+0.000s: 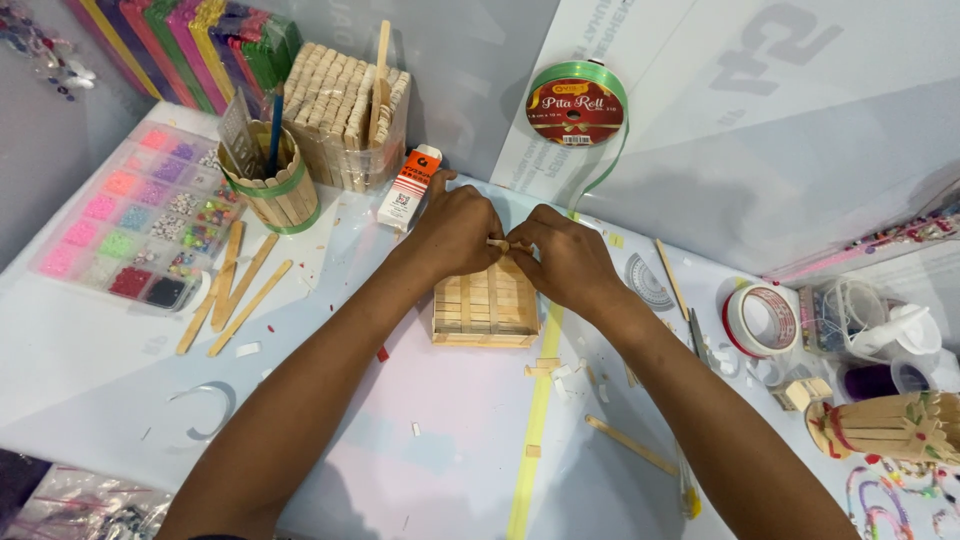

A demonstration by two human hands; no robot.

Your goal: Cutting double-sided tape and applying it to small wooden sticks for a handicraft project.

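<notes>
My left hand [455,228] and my right hand [565,258] meet over the far edge of the square stick frame [485,310], which lies flat on the table [120,370] in front of me. Between them I pinch a small stick piece [497,243], fingertips of both hands closed on it just above the frame's far rail (whether the piece touches the frame, I cannot tell).

Just beyond the frame, to its left, stands a white glue bottle [408,190] with an orange cap. Further left of the frame is a round stick holder [270,185] banded in green, and behind that a clear bag of plain sticks [345,110]. A few loose sticks [235,290] lie well left of the frame, beside a bead organiser [135,215]. Beyond the frame, a green ribbon roll [577,105] leans on the wall. Right of the frame sits a roll of tape [765,320].
</notes>
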